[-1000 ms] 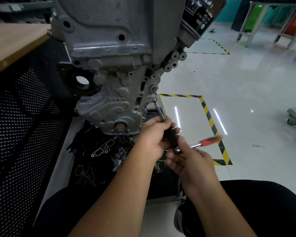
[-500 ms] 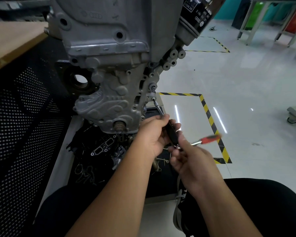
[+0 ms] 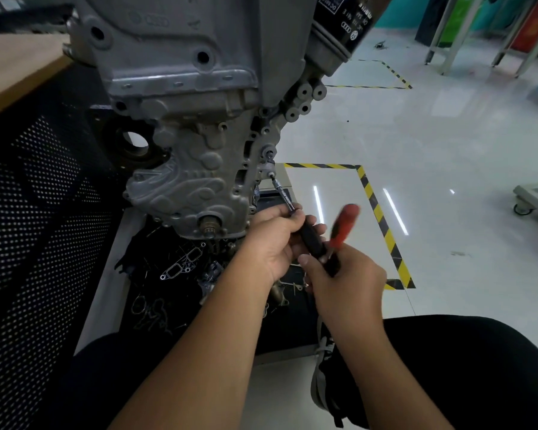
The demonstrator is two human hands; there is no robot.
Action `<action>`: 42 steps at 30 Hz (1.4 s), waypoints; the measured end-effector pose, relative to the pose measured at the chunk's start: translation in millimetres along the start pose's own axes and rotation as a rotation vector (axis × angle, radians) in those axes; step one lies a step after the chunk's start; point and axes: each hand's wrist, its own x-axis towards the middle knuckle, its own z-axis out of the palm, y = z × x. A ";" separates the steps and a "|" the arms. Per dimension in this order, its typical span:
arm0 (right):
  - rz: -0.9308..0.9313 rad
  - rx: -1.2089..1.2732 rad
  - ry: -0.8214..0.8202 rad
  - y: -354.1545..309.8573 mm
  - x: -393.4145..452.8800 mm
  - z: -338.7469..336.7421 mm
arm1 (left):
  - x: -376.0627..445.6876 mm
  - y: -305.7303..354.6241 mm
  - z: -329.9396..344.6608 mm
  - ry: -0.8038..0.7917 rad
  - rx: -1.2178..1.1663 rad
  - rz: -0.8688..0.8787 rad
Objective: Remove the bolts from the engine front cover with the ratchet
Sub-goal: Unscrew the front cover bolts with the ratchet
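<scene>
We see the ratchet [image 3: 316,243] held against the grey engine front cover [image 3: 193,181], its slim extension [image 3: 282,193] reaching a bolt [image 3: 271,174] on the cover's right edge. Our left hand [image 3: 274,240] has its grip clenched around the black shaft; our right hand [image 3: 342,277] grasps the blurred red handle [image 3: 343,223].

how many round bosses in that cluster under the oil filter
4: two bosses in the upper row, two just below, left of them. More may sit behind the casting.
</scene>
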 end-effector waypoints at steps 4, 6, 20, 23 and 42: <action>0.478 0.759 -0.158 -16.7 -8.1 1.7 | 2.0 -1.9 -2.9 -0.007 -0.031 0.017; 0.510 0.786 -0.168 -15.0 -5.0 -0.3 | 2.4 -2.4 -2.5 -0.041 -0.047 0.014; 0.143 0.284 -0.021 -4.7 -0.1 4.7 | 3.2 7.6 -4.3 -0.038 -0.036 0.007; 0.299 0.617 -0.189 -10.5 -7.7 4.4 | 4.0 7.1 -2.3 -0.004 -0.019 0.009; 0.256 0.358 -0.042 -7.8 -5.4 11.8 | 3.1 7.3 -3.1 0.014 -0.051 -0.011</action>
